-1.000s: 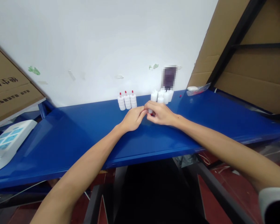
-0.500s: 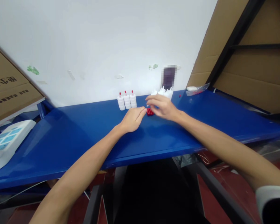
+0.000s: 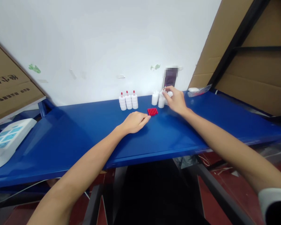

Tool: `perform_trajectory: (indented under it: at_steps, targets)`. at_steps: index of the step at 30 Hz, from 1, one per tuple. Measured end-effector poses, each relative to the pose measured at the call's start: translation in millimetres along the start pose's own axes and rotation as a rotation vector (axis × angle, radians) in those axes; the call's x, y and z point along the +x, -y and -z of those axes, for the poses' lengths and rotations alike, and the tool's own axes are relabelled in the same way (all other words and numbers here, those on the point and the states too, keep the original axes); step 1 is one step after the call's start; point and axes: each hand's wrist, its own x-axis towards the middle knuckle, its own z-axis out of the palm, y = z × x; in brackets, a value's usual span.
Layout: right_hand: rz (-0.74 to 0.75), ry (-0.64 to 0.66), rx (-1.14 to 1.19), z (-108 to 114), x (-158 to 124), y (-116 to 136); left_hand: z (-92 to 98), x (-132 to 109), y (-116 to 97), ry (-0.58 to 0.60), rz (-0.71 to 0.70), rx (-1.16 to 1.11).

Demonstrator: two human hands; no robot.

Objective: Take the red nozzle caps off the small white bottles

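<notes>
My left hand [image 3: 135, 122] rests on the blue table, its thumb and fingers pressed together beside a block of small red caps [image 3: 152, 111]; whether anything is pinched is too small to tell. My right hand [image 3: 175, 99] is closed at the top of a white bottle [image 3: 161, 100], thumb and forefinger at its tip. Another white bottle [image 3: 155, 98] stands to the left of that one, and more white bottles are partly hidden behind my right hand. Three white bottles with red tips [image 3: 128, 100] stand in a row near the wall.
A white device with blue panels [image 3: 10, 140] sits at the table's left end. Against the wall leans a dark, partly blurred object [image 3: 170, 79]. A clear plastic bag [image 3: 201, 91] lies at the back right. Cardboard [image 3: 10, 82] stands at the left, with more at the right.
My right hand has moved right and back from above the red caps to the white bottles, and its fingers have closed. My left hand has shifted slightly towards me, uncovering more of the caps.
</notes>
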Motion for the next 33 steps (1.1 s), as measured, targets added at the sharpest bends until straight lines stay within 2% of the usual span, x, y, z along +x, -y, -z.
perform_trajectory:
  at_steps: [9, 14, 17, 19, 22, 24, 28, 33]
  targets:
    - [-0.089, 0.11, 0.023, 0.8, -1.1, -0.2, -2.5, -0.3, 2.9, -0.001, 0.023, 0.033]
    - [0.008, 0.01, -0.016, 3.6, 1.3, 0.9, -1.7, 0.3, 2.5, 0.012, 0.019, 0.042]
    - [0.058, -0.032, -0.008, 9.5, -0.5, 14.2, -1.4, 0.3, 1.3, 0.014, 0.029, 0.045]
    - [0.079, 0.063, 0.061, 13.0, -5.2, 30.0, -2.0, 0.2, 1.3, 0.011, 0.037, 0.049]
    - [0.163, 0.366, 0.193, 13.5, -16.0, 58.0, -4.1, 0.2, 3.4, -0.012, 0.057, 0.069]
    - [0.22, 0.521, 0.205, 10.6, -22.8, 73.5, -5.3, 0.3, 5.7, -0.058, 0.073, 0.091]
    - [0.271, 0.6, 0.126, 2.7, -30.5, 86.4, -5.6, 0.4, 8.1, -0.136, 0.094, 0.11]
    - [0.186, 0.645, 0.201, 0.0, -32.2, 83.0, -4.5, -0.3, 5.8, -0.165, 0.088, 0.094]
